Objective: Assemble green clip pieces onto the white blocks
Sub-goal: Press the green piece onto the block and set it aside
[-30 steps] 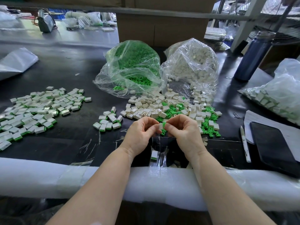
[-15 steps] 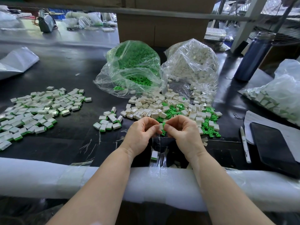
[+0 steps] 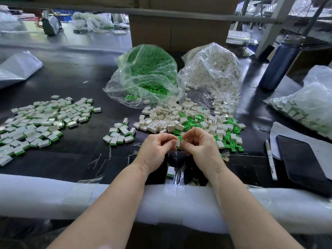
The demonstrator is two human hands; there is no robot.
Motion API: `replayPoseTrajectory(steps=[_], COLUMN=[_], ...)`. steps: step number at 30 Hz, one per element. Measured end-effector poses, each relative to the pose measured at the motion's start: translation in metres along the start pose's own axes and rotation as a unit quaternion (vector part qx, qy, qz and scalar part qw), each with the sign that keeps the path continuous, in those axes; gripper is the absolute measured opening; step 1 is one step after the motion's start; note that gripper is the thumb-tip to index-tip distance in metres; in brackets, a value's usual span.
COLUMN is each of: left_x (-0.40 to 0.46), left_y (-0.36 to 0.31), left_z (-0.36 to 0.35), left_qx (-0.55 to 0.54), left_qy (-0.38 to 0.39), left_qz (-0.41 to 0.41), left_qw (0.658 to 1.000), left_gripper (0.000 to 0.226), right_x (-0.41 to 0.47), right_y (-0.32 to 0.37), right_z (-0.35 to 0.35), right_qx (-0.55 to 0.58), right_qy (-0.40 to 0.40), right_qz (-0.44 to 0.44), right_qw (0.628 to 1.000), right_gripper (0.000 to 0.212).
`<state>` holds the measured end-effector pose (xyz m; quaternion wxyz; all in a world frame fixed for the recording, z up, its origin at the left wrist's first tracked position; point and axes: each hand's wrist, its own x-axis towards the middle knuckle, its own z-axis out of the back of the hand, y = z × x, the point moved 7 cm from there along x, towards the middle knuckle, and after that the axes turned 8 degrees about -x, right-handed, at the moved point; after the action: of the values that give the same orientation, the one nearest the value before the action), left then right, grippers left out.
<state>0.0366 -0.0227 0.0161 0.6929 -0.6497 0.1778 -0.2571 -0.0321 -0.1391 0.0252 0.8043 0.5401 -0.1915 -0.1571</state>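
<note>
Left hand (image 3: 156, 150): fingers curled, pinching one white block (image 3: 177, 143) at the fingertips, raised just above the near part of the table (image 3: 77, 162). Right hand (image 3: 199, 146): fingers curled, pinching at the same block from the other side, with a green clip piece (image 3: 179, 137) showing at the block's top edge between the two hands. Cannot tell whether clip is fully seated.

Loose stock directly beyond the hands: mixed heap of white blocks (image 3: 181, 116) and green clips (image 3: 231, 141), spilling from two clear bags. Bag of green clips (image 3: 147, 74) at centre, bag of white blocks (image 3: 212, 72) touching it on the right.

Finished pieces: small cluster (image 3: 119, 134) just left of the hands; large spread (image 3: 43, 121) well apart on the left side of the table. One single assembled piece (image 3: 170, 171) near the table's front edge, below the hands.

Right side: dark phone (image 3: 303, 159) on paper, white pen (image 3: 270, 159) beside it, blue bottle (image 3: 280, 63) upright further back, another bag of parts (image 3: 309, 103) at far right. White padded roll (image 3: 71, 196) along the front edge, both forearms resting across it.
</note>
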Motion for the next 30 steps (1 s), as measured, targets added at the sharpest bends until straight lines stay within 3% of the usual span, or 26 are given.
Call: replayPoseTrajectory(steps=[7,13,19,26,30], left_x=[-0.002,-0.004,-0.003,-0.003,-0.001], left_y=[-0.002,-0.001,-0.004,-0.009,-0.006], left_z=[-0.002,-0.006,-0.005,-0.004,-0.002], left_qx=[0.044,0.078,0.049,0.109,0.097], left_qy=[0.003,0.024,0.012,0.001,-0.018], left_qz=[0.004,0.013,0.012,-0.059,-0.054], left_qw=[0.999,0.997,0.999,0.992,0.994], left_gripper=[0.023,0.014,0.014,0.026,0.008], right_x=[-0.001,-0.001,0.001,0.004,0.003], right_y=[-0.001,-0.004,-0.006,-0.01,-0.01], right_z=[-0.001,-0.003,-0.001,0.001,0.002], right_qx=[0.014,0.022,0.06,0.074,0.079], right_qy=[0.023,0.045,0.022,0.001,0.004], right_qz=[-0.012,-0.02,-0.025,-0.04,-0.038], right_qw=[1.0,0.999,0.998,0.996,0.996], right_gripper=[0.021,0.02,0.017,0.008,0.005])
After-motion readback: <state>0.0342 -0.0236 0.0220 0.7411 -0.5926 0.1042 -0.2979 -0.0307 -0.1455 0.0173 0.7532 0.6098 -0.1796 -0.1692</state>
